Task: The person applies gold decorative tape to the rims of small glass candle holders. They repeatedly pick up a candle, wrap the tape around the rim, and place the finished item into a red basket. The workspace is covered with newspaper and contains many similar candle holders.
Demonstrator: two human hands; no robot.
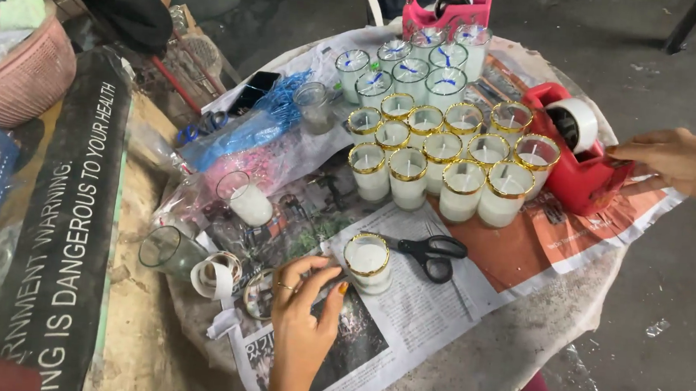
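while the left hand (pixel 303 298), fingers loosely curled and holding nothing, lay just left of a gold-rimmed candle glass (pixel 368 262), the open right hand (pixel 672 160) touched the red tape dispenser (pixel 576 152).

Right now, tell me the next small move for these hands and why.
Probably close the right hand on the red tape dispenser and draw it nearer. That hand rests at the dispenser's edge, while the left hand sits beside a lone gold-rimmed candle glass near the scissors.
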